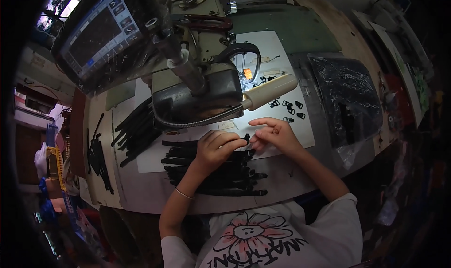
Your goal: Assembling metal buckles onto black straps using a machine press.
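My left hand is closed, thumb and forefinger pinching the end of a black strap. Much of that strap is hidden behind the hand. Just to the right, my right hand has its forefinger stretched out toward the left and its thumb apart, with nothing visible in it. Its lower fingers come close to the strap's tip; whether they touch it I cannot tell. A row of black straps lies under and in front of my left hand. Small black buckles are scattered on the white sheet beyond my right hand.
A sewing machine with a lit needle area and a pale cylindrical lamp overhangs the table. A screen stands at upper left. More black straps lie left, with thin strips farther out. A black plastic-wrapped package rests right.
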`<state>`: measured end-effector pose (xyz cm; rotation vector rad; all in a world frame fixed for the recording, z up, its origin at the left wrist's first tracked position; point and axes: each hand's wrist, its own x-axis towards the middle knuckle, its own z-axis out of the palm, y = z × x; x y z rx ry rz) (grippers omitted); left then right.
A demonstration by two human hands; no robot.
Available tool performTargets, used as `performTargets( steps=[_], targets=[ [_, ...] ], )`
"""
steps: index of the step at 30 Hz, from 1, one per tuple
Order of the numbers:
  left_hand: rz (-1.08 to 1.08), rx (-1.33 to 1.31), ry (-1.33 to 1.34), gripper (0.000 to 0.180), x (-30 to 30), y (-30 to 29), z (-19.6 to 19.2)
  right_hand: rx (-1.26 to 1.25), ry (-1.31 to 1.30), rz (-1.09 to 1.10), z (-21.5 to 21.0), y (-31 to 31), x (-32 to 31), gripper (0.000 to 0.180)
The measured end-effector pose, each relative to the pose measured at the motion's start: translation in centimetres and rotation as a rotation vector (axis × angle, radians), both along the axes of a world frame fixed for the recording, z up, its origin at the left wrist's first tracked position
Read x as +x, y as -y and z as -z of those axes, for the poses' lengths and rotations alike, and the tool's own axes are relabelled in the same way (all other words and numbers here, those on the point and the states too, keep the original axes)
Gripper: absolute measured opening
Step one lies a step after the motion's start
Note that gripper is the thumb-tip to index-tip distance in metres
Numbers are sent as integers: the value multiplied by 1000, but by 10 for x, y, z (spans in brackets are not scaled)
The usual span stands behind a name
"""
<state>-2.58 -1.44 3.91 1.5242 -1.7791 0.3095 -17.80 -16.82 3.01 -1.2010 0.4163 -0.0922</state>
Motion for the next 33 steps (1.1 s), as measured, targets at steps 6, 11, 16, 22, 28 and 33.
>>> performTargets(
  steps=[6,11,16,22,28,33],
  targets=[
    [30,-102,127,24,0,-9,-5,-77,142,-247,-2,-8,8,21],
    [41,-50,74,23,0,-12,4,11,120,-327,4,-3,9,14],
    [-224,323,-434,15,-6,-2,17,-254,-35,-44,4,4,6,6],
    [-260,482,-385,19,-4,7,25,-730,21,170,14,-16,3,8],
    [-236,440,-723,14,-4,10,36,-1210,170,296,23,-29,9,11],
    [-279,404,-764,12,-3,8,44,-1325,178,339,25,-33,15,12]
  ],
)
